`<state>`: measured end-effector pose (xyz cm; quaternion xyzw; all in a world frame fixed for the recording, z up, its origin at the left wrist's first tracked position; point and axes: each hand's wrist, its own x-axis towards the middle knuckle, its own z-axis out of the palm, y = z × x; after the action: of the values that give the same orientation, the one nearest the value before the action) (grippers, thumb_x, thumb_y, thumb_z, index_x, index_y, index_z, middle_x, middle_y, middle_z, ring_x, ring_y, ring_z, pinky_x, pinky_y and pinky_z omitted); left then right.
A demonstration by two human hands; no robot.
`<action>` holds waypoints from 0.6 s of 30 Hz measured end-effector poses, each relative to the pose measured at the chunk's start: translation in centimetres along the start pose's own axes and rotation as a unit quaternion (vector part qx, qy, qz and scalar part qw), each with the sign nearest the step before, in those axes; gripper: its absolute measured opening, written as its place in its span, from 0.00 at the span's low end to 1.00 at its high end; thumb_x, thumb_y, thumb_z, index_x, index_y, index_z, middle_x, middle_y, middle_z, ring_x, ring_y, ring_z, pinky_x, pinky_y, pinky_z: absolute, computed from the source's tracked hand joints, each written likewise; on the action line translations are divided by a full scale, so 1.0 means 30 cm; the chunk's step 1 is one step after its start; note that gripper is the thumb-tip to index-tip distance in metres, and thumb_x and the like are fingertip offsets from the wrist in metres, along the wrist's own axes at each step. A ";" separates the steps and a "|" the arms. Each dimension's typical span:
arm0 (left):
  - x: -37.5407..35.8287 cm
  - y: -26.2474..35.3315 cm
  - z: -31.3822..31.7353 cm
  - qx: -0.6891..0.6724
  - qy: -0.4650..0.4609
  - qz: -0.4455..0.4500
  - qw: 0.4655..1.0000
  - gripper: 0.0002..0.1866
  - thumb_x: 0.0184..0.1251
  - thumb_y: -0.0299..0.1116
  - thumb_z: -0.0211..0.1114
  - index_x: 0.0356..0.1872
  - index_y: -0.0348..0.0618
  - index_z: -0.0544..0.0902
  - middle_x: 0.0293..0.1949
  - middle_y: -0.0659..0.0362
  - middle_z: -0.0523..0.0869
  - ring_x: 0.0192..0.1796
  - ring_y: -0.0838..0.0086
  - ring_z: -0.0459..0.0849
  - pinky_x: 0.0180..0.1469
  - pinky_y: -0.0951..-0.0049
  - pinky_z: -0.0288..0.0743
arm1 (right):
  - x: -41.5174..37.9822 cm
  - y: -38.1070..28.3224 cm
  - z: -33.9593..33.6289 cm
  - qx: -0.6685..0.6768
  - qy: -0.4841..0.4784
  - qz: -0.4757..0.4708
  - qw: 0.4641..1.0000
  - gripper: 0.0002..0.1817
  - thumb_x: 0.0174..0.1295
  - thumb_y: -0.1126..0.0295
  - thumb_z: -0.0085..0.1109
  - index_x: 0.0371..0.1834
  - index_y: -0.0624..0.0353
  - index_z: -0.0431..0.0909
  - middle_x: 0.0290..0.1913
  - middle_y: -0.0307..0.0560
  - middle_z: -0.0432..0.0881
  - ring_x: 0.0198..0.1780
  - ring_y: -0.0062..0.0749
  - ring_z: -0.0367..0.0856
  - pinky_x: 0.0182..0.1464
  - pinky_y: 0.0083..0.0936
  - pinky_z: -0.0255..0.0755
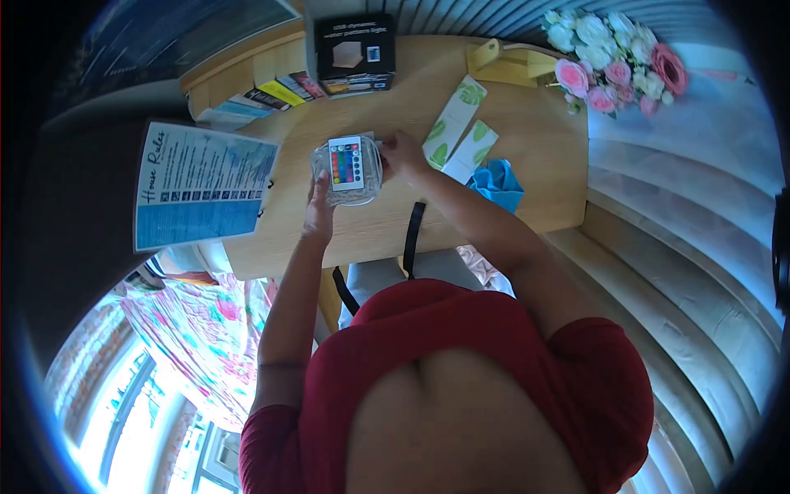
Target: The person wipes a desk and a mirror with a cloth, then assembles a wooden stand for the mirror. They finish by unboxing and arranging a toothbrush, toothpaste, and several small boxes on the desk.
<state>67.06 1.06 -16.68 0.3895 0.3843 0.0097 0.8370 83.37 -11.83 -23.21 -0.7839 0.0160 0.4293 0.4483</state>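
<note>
A white remote control (346, 164) with rows of coloured buttons lies on top of a clear, rounded bundle (355, 198) over the wooden desk. Whether the bundle is coiled strip or wrapped plastic is hard to tell. My left hand (320, 203) grips the bundle's left side, thumb on its upper face near the remote. At the bundle's upper right edge, my right hand (401, 156) has its fingers closed together. A small pale bit shows by those fingertips, too small to name.
Leaf-printed cards (455, 122) and a blue cloth (497, 186) lie right of my hands on the desk (535, 123). Behind stand a black light box (355, 53), books (280, 93), a yellow holder (510, 64) and flowers (613, 62). A House Rules sign (206, 185) stands left.
</note>
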 end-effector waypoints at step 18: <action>-0.159 0.031 0.465 0.540 -0.159 0.368 0.740 0.30 0.59 0.38 0.62 0.63 0.41 0.66 0.61 0.45 0.69 0.62 0.54 0.68 0.58 0.52 0.65 | -0.211 0.197 -0.549 -0.255 0.402 -0.265 0.839 0.22 0.40 0.75 0.65 0.43 0.58 0.70 0.40 0.55 0.73 0.46 0.52 0.72 0.46 0.42 0.67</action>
<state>73.04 -8.78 -7.42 0.8830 0.0137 0.0459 0.4670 87.79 -29.44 -19.15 -0.9486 -0.1236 -0.0694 0.2829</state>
